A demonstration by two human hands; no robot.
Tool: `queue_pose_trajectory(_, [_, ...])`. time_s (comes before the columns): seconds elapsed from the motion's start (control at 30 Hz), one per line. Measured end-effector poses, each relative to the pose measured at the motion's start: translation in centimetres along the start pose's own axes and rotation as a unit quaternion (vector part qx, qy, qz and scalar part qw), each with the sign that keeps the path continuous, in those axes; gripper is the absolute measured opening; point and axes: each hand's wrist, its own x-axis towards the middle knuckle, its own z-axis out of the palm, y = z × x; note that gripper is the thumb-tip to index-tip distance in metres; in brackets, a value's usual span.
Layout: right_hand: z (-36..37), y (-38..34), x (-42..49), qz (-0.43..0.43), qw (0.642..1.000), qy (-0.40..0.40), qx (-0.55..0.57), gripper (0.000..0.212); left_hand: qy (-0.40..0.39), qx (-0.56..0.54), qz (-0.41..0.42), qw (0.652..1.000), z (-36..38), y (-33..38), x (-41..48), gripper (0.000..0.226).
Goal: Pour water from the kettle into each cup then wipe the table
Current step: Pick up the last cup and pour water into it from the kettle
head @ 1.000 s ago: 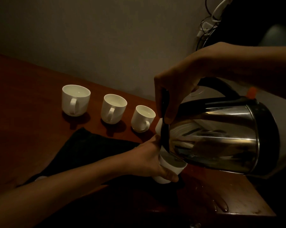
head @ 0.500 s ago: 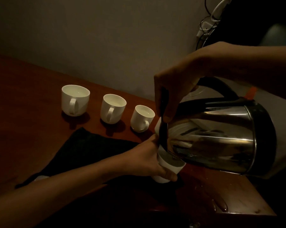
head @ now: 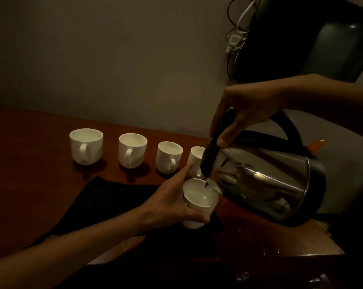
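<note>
Standing in a row along the back edge of the tabletop were a wide cup, a second cup, a third cup and a fourth cup, half hidden behind the steel kettle. Over the black cloth near the front edge, the left hand gripped a fifth cup under the tilted kettle's spout. The right hand clasped its black handle.

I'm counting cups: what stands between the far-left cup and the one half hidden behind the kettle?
In the head view, the second cup and the third cup stand there, both white, upright and apart.
</note>
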Motion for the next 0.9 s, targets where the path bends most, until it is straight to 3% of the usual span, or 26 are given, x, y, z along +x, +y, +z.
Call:
queue_pose_trajectory(0.13, [1.9,2.1,-2.4,0.015,0.995,0.07,0.067,0.028,0.01,0.041,0.009,0.999,-0.1,1.2,-0.1,0.094])
queue_pose_trajectory(0.3, [3.9,4.0,-4.9,-0.004,0.975,0.176,0.133,0.047,0.029,0.057,-0.003,0.998,-0.2,2.8,0.0,0.092])
queue_pose_trajectory(0.47, [5.7,5.6,-7.1,-0.013,0.952,0.262,0.159,0.046,0.05,0.058,-0.057,0.995,-0.7,3.5,0.2,0.131])
queue_pose_trajectory(0.57, [6.9,6.4,-7.9,-0.006,0.936,0.302,0.181,0.05,0.063,0.08,-0.068,0.993,-1.1,4.1,0.5,0.142])
queue_pose_trajectory(0.67, [8.4,6.7,-8.7,-0.002,0.917,0.346,0.197,0.053,0.065,0.098,-0.076,0.99,-1.0,4.8,0.9,0.149])
queue_pose_trajectory(0.77, [10.5,6.8,-9.4,0.006,0.891,0.4,0.215,0.041,0.069,0.109,-0.078,0.989,-0.5,5.2,1.1,0.153])
queue_pose_trajectory(0.9, [13.6,6.4,-10.1,0.031,0.861,0.444,0.245,0.051,0.078,0.103,-0.09,0.988,0.5,5.7,1.1,0.149])
